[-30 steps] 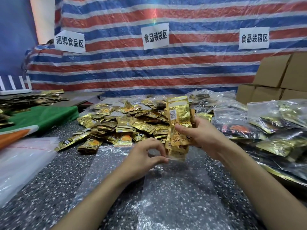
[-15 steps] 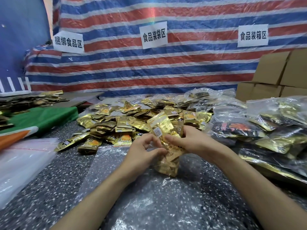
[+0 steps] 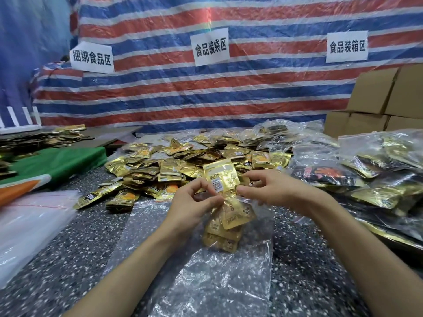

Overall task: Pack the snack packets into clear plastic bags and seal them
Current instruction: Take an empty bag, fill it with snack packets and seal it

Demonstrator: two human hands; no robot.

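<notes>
Snack packets sit half inside the clear plastic bag, mid-frame. The left hand pinches its mouth and the right hand pinches the stack. I'd keep them squared.

Gold snack packets stacked, tilted, lower ends inside a crumpled clear plastic bag; loose pile heaped behind on the tabletop.

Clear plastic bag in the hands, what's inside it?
Several gold snack packets stacked in the clear plastic bag; the top one pokes out. Overlap hides the exact count.
</notes>
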